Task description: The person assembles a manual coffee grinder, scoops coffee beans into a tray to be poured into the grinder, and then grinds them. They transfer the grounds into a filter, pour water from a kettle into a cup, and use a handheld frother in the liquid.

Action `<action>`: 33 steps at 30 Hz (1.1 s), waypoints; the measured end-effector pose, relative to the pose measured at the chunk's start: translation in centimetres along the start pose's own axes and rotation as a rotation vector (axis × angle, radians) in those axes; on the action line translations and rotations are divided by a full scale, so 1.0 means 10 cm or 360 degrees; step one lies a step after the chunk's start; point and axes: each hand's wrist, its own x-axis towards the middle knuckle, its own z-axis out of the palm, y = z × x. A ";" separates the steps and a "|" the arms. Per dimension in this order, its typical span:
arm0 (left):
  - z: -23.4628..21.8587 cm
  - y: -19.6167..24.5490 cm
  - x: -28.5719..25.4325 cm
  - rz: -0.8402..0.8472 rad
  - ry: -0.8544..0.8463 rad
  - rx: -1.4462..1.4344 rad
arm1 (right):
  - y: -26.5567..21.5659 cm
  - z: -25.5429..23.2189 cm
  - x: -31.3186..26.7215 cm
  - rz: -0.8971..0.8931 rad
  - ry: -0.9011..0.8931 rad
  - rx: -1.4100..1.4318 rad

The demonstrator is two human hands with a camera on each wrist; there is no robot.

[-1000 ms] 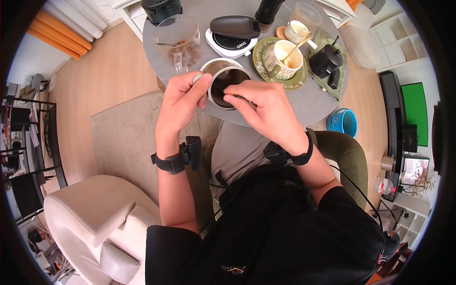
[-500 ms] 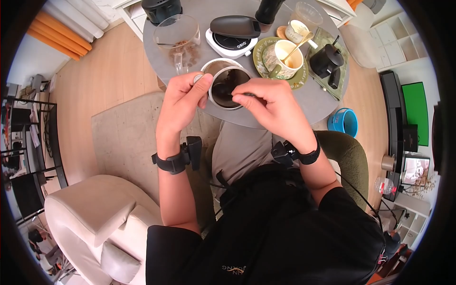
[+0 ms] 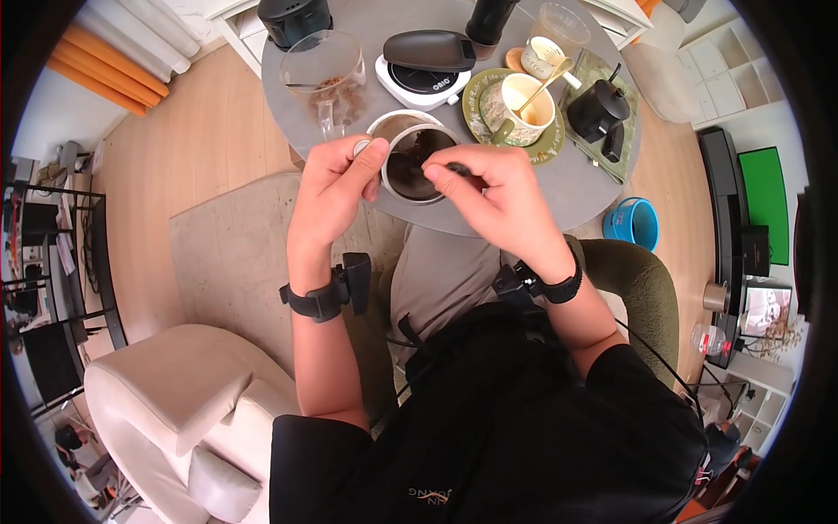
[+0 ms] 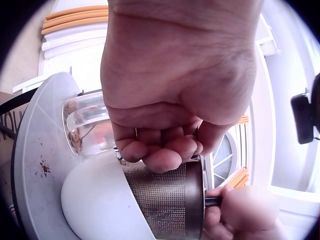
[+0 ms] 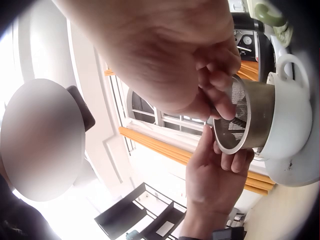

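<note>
My left hand (image 3: pixel 336 179) grips the rim of a metal mesh filter (image 4: pixel 162 200), thumb and curled fingers at its edge. In the head view, the filter tips toward me, with dark brown bits inside. A white cup (image 5: pixel 295 120) stands behind it on the table, and the filter's base overlaps the cup's mouth. My right hand (image 3: pixel 497 188) pinches a thin dark-handled utensil (image 4: pixel 213 201) reaching into the filter. The utensil's working end is hidden among the fingers and inside the filter.
On the grey table (image 3: pixel 559 188) stand a glass pitcher (image 3: pixel 336 61) with brown pieces, a white scale (image 3: pixel 428 87), and a patterned cup (image 3: pixel 537 118) with a gold spoon on a green saucer (image 3: pixel 476 118). A black pot (image 3: pixel 598 113) rests on a green cloth at right.
My right hand has shifted slightly right and turned, showing more of the utensil's dark end. Dark bits inside the filter lie differently. My left hand keeps its hold in nearly the same place.
</note>
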 end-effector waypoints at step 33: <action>0.00 0.01 0.00 0.0029 -0.0004 -0.0009 | 0.06 -0.11 0.07 -0.0164 0.0133 -0.0026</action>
